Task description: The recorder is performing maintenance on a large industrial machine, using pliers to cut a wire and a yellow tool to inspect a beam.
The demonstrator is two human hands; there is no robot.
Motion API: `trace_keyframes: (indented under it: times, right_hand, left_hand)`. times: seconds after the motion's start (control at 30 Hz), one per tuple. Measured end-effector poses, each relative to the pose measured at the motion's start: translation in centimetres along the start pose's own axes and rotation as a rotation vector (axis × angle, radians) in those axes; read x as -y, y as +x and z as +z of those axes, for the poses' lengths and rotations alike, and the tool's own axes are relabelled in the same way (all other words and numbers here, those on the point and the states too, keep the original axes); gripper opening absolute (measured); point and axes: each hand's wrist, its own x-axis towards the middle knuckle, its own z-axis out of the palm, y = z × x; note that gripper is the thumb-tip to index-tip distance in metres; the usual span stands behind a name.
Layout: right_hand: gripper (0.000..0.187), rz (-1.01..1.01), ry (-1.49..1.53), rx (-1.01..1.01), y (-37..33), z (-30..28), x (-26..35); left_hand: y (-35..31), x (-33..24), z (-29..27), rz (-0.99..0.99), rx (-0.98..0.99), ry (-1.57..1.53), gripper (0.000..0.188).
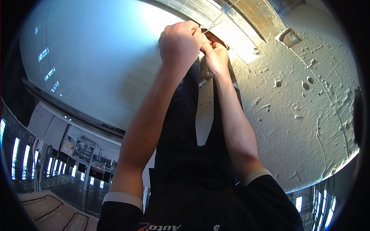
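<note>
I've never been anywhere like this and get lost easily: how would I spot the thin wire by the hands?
Start from the big, rough, cream-coloured surface on the right, then go up to the pale strip at its upper left. The wire runs across that strip, from beside the hands toward the picture's top edge. It is a slender line, unlike the broad strip behind it.

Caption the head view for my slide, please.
Left hand and right hand meet near a thin strand, beside a rough, pitted surface.
</note>
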Motion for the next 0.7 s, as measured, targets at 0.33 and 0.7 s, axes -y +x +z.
trace_keyframes:
  times: [0.33, 0.7]
  right_hand:
    - [0.033, -0.038, 0.049, 0.044, 0.3, -0.1, -0.7]
    - [0.025, 0.05, 0.256, 0.042, 0.5, -0.3, 0.0]
  left_hand:
    - [-0.9, 0.6, -0.2, -0.316, 0.073, -0.316, 0.022]
    - [1.4, 0.4, -0.3, -0.231, 0.212, -0.153, 0.02]
